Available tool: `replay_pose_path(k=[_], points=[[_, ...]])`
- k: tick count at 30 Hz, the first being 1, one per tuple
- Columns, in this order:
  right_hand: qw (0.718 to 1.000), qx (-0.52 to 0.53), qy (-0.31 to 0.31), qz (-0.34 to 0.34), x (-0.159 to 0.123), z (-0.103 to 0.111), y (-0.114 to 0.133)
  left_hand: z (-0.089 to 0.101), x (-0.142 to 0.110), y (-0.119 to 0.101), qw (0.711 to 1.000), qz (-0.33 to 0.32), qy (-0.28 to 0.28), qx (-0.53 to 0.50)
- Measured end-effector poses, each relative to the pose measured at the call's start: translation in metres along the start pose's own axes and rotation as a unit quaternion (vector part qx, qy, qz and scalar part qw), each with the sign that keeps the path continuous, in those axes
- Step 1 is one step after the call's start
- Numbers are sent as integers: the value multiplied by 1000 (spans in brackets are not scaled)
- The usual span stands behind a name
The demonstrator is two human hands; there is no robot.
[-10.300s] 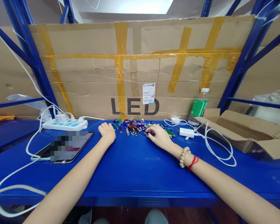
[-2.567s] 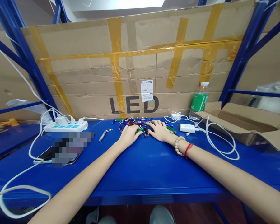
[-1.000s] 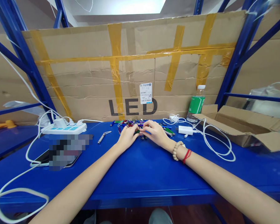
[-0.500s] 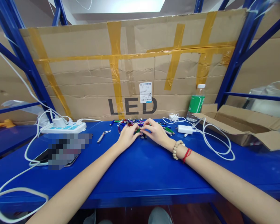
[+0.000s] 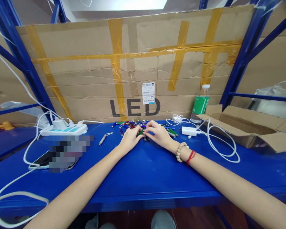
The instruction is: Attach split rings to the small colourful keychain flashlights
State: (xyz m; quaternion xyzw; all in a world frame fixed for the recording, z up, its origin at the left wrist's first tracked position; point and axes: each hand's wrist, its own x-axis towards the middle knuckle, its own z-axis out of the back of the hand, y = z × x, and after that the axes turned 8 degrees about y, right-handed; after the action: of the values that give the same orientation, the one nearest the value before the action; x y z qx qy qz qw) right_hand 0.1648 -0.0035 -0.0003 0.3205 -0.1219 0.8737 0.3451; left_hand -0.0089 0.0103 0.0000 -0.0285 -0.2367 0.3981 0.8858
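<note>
Both hands meet over a heap of small coloured metal tubes near the back of the blue table. My left hand is closed, its thumb and fingers around a small green tube. From the other side, my right hand pinches at the same green tube with thumb and forefinger. Fingers cover much of the tube, so its exact kind is unclear. Blue, red, green and silver tubes, some with metal rings or clips, lie behind and beside the hands. A single silver tube with a wire-like loop lies apart to the left.
To the left are a white power strip with plugs and a blurred-out dark flat device with cables. To the right stand a white charger, a looped cable, a green-labelled bottle and an open cardboard box. Cardboard walls the back.
The camera view has shifted slightly. Both hands stay in nearly the same place, still closed around the green tube, with only small finger movement.
</note>
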Motion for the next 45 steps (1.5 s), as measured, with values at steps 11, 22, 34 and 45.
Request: replay_pose_path(k=[11,22,34,45], points=[[997,-15,20,-76,1,0,3,-1,0,-3,999,40,-31,11],[960,-91,147,-220,-8,-14,-25,-5,-2,-6,991,113,-65,25],[970,-31,176,-163,-7,-14,-27,-2,-2,-12,990,126,-47,47],[973,-4,193,-128,-6,-15,-30,-2,-2,-11,989,136,-41,49]])
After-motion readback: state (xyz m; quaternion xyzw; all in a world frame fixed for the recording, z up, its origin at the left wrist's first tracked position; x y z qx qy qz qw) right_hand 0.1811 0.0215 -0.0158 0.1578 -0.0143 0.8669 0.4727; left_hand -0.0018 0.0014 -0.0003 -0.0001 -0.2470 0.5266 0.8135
